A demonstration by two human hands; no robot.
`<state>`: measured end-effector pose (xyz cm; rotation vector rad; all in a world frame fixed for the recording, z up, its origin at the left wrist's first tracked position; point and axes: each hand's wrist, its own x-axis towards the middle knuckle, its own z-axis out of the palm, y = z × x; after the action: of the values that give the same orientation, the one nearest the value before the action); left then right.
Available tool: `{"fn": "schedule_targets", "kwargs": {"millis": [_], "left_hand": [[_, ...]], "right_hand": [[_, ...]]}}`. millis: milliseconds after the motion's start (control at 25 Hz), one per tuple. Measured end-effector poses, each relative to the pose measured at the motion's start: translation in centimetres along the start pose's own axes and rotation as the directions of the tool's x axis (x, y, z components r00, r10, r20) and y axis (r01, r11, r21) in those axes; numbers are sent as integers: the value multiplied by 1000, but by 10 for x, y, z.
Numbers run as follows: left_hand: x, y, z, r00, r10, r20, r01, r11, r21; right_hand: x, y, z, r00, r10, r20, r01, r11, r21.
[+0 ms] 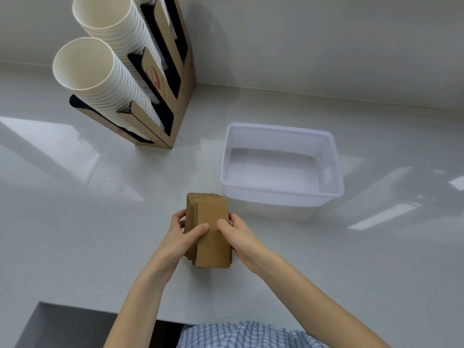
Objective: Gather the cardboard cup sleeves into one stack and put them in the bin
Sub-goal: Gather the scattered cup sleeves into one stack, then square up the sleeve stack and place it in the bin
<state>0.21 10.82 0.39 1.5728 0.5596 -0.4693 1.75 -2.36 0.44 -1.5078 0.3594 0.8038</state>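
Observation:
A stack of brown cardboard cup sleeves [211, 214] stands on the white counter, near its front edge. My left hand [183, 239] grips the stack's left side, thumb across the front face. My right hand [238, 237] grips the right side, thumb also on the front. A white plastic bin [281, 197], with nothing in it, sits just behind and to the right of the stack, about a hand's width away.
A brown cardboard cup dispenser [160, 96] holding two tall stacks of white paper cups [85, 64] stands at the back left. The wall runs behind the counter. The counter's front edge [100, 308] lies close to my body.

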Motion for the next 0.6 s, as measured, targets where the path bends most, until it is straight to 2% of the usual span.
{"fn": "schedule_targets", "kwargs": {"millis": [160, 280, 480, 600], "left_hand": [[-5, -2, 4, 998, 49, 33, -52, 992, 114], [-9, -4, 7, 996, 81, 34, -85, 987, 139], [-14, -8, 2, 991, 133, -2, -131, 978, 163], [-17, -7, -1, 972, 233, 19, -231, 945, 229]], "right_hand": [[-3, 6, 0, 1000, -5, 10, 5, 1000, -10], [-7, 7, -1, 1000, -5, 20, 6, 998, -62], [-12, 1, -7, 996, -65, 59, 75, 978, -196], [-19, -4, -20, 988, -117, 105, 142, 947, -288]]}}
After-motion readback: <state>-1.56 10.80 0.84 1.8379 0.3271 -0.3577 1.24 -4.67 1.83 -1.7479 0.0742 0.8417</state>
